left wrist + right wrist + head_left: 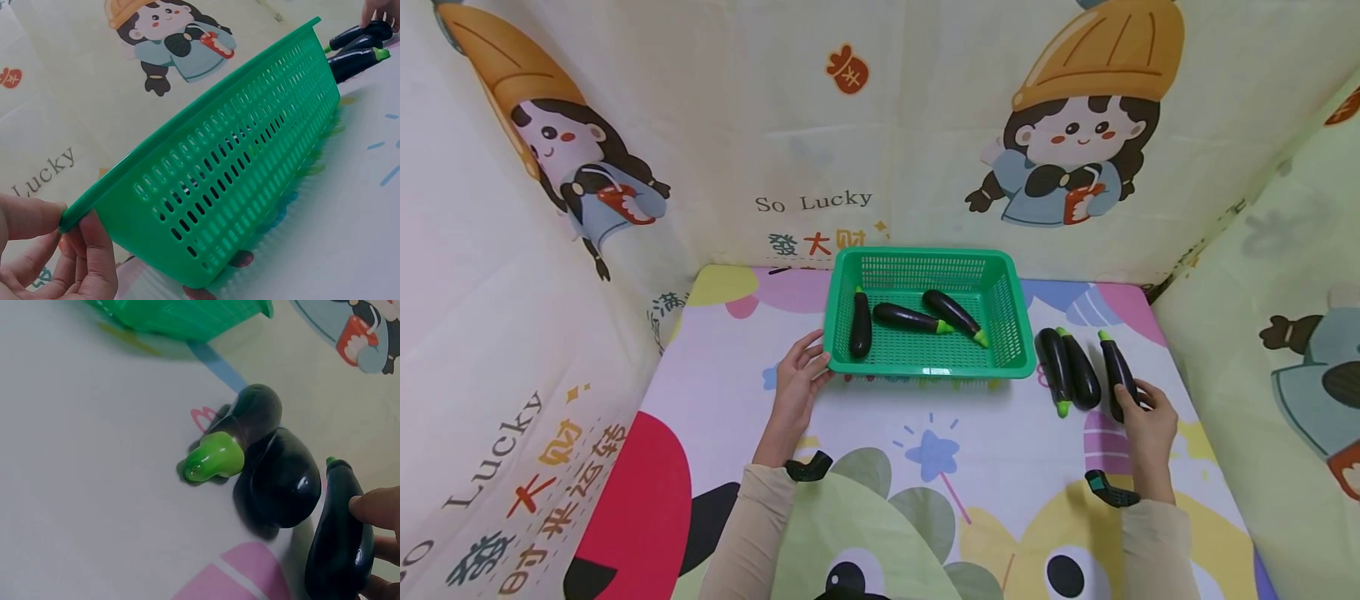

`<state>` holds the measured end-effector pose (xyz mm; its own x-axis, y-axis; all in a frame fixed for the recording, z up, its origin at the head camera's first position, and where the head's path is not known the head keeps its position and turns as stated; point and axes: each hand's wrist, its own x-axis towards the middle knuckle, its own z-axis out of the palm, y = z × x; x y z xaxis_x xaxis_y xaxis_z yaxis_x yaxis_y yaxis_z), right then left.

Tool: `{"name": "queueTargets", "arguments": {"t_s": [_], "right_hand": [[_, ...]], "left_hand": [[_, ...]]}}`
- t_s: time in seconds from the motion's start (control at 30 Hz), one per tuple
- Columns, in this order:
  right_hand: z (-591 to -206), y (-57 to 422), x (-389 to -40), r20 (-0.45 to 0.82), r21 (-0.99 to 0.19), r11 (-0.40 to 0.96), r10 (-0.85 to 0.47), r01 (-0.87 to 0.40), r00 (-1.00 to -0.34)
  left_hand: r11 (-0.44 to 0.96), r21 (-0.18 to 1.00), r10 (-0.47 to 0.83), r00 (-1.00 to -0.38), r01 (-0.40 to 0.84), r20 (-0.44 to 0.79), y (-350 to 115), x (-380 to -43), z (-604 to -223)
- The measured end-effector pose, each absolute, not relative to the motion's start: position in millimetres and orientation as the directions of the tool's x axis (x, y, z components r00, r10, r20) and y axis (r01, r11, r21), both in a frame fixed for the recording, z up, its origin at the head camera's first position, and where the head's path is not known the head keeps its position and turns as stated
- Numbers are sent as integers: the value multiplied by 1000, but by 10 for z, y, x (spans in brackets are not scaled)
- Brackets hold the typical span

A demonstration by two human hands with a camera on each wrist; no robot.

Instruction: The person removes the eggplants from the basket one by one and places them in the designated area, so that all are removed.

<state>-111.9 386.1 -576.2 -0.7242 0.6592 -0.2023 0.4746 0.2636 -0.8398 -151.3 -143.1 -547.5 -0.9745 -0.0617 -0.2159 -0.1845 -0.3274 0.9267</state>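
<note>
A green plastic basket [925, 367] with slotted walls stands toward the back of the table. Inside it lie three dark purple eggplants, one upright along the left side [861, 327], one across the middle [910, 318] and one slanting at the right [955, 315]. My left hand [801, 383] pinches the basket's left front rim between thumb and fingers, as the left wrist view shows. To the basket's right, my right hand [1150, 417] holds an eggplant [340, 537] between thumb and fingers, its green stem pointing away. Two more eggplants [1054, 367] [1081, 371] lie side by side just left of it.
A patterned cloth [1000, 467] with cartoon prints covers the table. Printed cloth walls [895, 150] rise behind it and on both sides. The back wall stands close behind the basket.
</note>
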Motion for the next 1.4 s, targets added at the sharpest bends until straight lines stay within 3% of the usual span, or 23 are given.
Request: {"name": "queueTargets", "arguments": {"t_s": [0.4,0.87,1.4], "right_hand": [[-5900,3900,-1211,-180,-783,379,621,493,-763],[-5883,3876,-1177,-207,-777,378,601,503,-772],[-5731,3842,-1150,-44,-769,450,670,453,-741]], "left_hand": [[-325,929,-64,-975,-179,-211,-1435,-1493,-5484],[-339,922,-65,-973,-188,-222,-1423,-1502,-5460],[-338,925,-66,-976,-173,-206,-1421,-1520,-5492]]}}
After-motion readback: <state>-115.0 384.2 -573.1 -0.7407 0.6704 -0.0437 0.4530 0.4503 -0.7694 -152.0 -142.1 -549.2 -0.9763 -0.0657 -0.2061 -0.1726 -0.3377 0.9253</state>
